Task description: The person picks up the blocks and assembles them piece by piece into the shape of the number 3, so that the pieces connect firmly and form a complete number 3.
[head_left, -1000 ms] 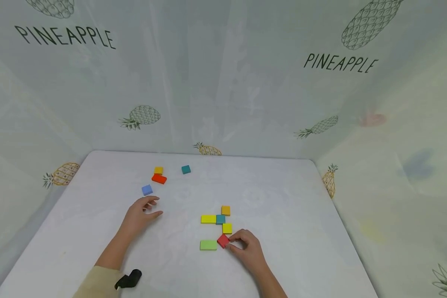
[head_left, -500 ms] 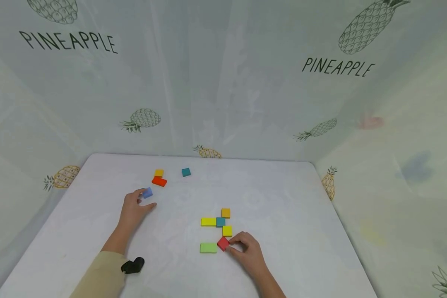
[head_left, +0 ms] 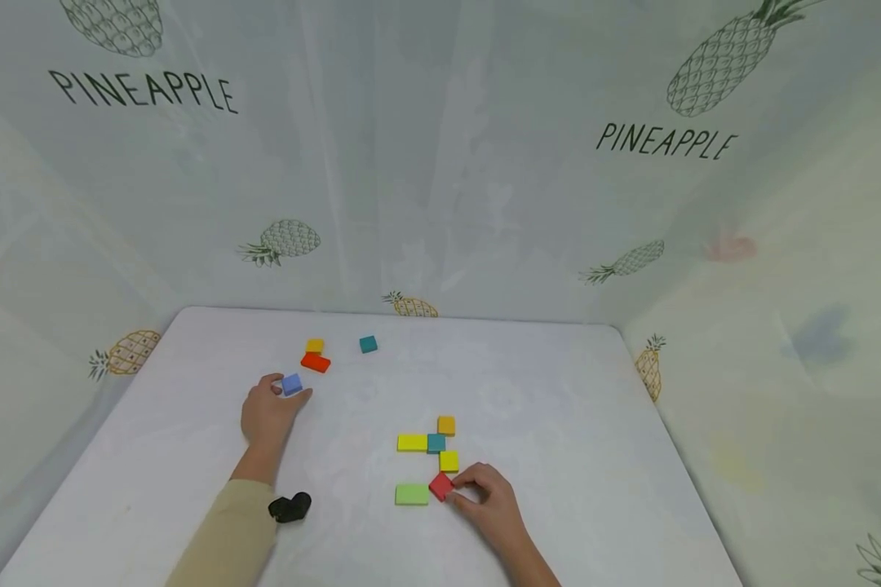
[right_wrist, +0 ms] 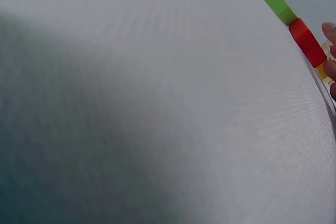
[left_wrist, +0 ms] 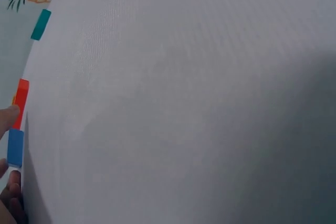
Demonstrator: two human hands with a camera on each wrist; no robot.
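In the head view, my left hand (head_left: 266, 416) is around a blue block (head_left: 291, 384) at the left of the table. Its fingers lie by the block's left side, while the thumb stands a little apart on the right. The left wrist view shows the blue block (left_wrist: 16, 148) between thumb and fingers. My right hand (head_left: 490, 504) pinches a red square block (head_left: 441, 487) with thumb and index finger, turned cornerwise on the table. That block sits between a light green block (head_left: 412, 495) and a yellow square block (head_left: 449, 461).
Beyond the yellow square lie a teal block (head_left: 436, 443), a long yellow block (head_left: 413, 443) and an orange block (head_left: 446, 425). At the back left are an orange-red block (head_left: 316, 362), a yellow-orange block (head_left: 315, 346) and another teal block (head_left: 368, 344). A patterned curtain (head_left: 440, 163) surrounds the table.
My left hand has moved forward and left, from in front of the blue block to around it. The right hand stays at the red block. The head view has tilted slightly upward.
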